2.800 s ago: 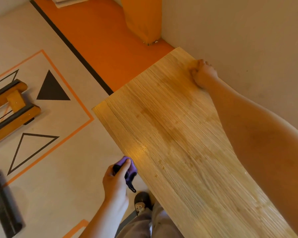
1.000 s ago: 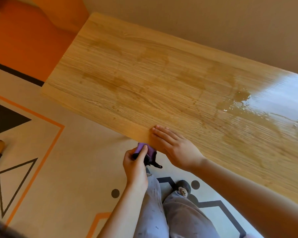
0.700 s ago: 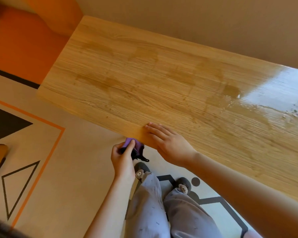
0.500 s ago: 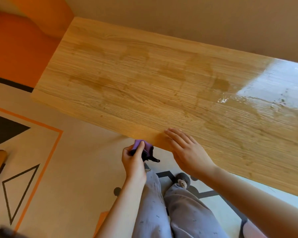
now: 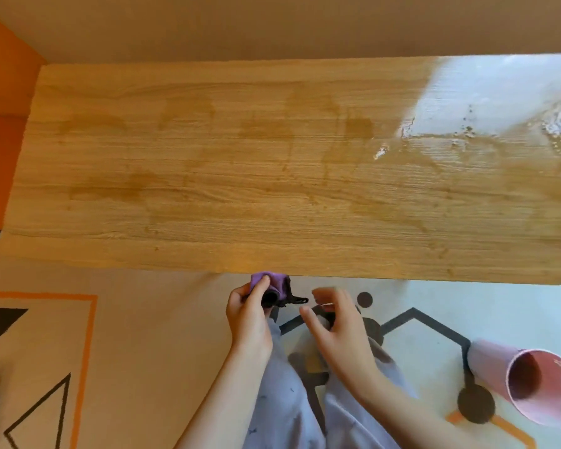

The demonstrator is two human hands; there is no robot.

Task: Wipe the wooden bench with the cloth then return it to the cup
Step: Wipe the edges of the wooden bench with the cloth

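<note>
Bunching the cloth (image 5: 270, 284) in our left hand (image 5: 247, 315), thumb and fingers closed round it just below the bench (image 5: 272, 176) edge, we judge it soft, light and damp, best gripped as a wad. Our right hand (image 5: 336, 332) has left the bench edge and hangs half-open beside it, blurred and seemingly empty. The cup (image 5: 528, 382) now shows, lying tipped on the floor, far right.
</note>
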